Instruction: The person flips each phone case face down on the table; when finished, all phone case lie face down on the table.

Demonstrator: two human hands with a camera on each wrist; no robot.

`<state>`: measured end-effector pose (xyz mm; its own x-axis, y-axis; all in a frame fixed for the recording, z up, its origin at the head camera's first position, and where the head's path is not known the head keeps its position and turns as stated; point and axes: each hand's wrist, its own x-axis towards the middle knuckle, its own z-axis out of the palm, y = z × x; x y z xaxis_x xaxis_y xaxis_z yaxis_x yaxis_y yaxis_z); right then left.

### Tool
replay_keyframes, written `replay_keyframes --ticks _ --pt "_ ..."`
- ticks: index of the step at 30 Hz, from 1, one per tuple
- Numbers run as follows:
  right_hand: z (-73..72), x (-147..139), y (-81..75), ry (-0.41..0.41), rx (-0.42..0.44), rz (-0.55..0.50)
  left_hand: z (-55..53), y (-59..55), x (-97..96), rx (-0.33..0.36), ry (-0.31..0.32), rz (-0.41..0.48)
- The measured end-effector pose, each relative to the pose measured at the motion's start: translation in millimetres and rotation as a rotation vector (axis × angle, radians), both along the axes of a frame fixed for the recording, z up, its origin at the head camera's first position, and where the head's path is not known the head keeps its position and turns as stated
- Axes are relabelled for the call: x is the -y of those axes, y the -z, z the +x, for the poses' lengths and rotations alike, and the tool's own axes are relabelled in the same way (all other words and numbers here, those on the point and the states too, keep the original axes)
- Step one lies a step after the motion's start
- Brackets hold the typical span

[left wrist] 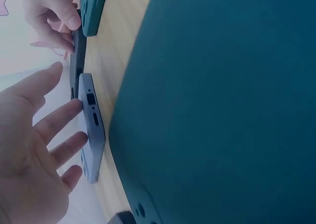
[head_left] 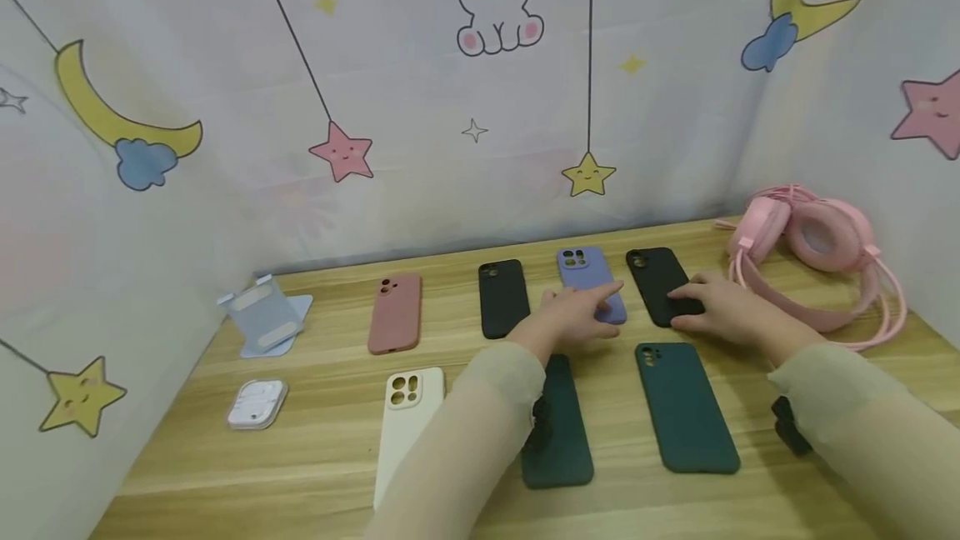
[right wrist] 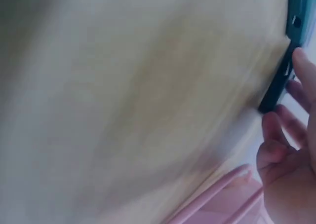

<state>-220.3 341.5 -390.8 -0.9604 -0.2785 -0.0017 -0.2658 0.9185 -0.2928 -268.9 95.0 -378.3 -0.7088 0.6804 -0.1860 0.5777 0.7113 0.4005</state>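
Note:
My left hand (head_left: 570, 313) reaches over the lavender phone case (head_left: 592, 269), its fingers spread and nothing gripped. In the left wrist view, the fingertips come right up to the side of that case (left wrist: 94, 150). To the right, my right hand (head_left: 716, 307) holds a black phone case (head_left: 654, 277) by its near right part, with thumb and fingers curled at its edges. That case lies against the table, and the right wrist view shows the thumb (right wrist: 302, 61) at its end. Two dark green phone cases (head_left: 686, 407) lie nearer me, one partly under my left sleeve.
Another black case (head_left: 502, 290), a pink case (head_left: 395, 313) and a cream case (head_left: 412, 407) lie leftward. Boxed white earphones (head_left: 257, 404) and a pale blue stand (head_left: 262, 315) are at far left. Pink headphones (head_left: 825, 236) sit by the right hand. A patterned curtain (head_left: 420, 82) hangs behind.

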Motion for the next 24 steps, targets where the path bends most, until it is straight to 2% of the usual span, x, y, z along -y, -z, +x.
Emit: replay_keyframes --ticks 6,13,19,24 --pt "-6.9 -3 -2.7 0.001 0.035 0.013 -1.1 1.3 9.7 0.025 0.030 0.049" --pt "-9.2 -4 -1.1 0.002 0.052 -0.004 -4.1 2.7 29.8 0.025 0.004 0.068" --pt "-9.9 -1 -3.6 0.006 0.062 -0.004 -8.9 -2.0 56.0 0.024 -0.034 0.107" --pt "-11.1 1 -5.4 0.008 0.072 0.012 -13.5 3.4 85.6 0.000 -0.064 0.132"
